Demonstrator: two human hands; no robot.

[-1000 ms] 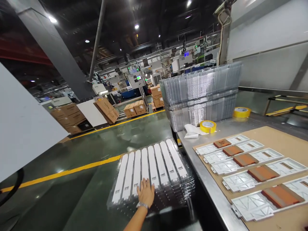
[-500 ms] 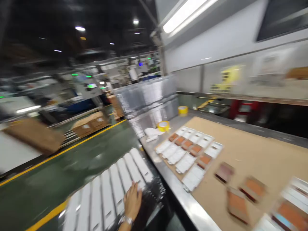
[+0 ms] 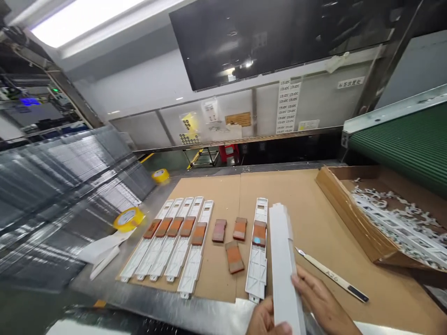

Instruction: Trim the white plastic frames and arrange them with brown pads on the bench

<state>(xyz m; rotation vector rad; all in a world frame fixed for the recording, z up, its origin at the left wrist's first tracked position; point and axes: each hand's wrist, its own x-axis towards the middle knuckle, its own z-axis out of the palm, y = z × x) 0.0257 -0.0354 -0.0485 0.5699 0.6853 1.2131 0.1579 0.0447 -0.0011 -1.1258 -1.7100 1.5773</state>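
Note:
Both of my hands hold one long white plastic strip (image 3: 282,260) at the table's near edge. My left hand (image 3: 264,321) grips its lower end from the left, my right hand (image 3: 321,302) from the right. Just left of it lies a white strip part (image 3: 257,260) carrying a brown pad (image 3: 259,232). Several more white strips with brown pads (image 3: 174,232) lie side by side further left. Three loose brown pads (image 3: 230,239) rest on the cardboard sheet (image 3: 314,209) between them.
A thin knife (image 3: 330,274) lies right of my hands. A cardboard box of white parts (image 3: 394,218) stands at the right under a green conveyor (image 3: 405,144). Stacked clear trays (image 3: 59,186), two yellow tape rolls (image 3: 128,218) and white cloths (image 3: 101,251) sit left.
My view swung right from the floor-side tray stack to the table. My left hand left that tray, and both hands now hold a white strip.

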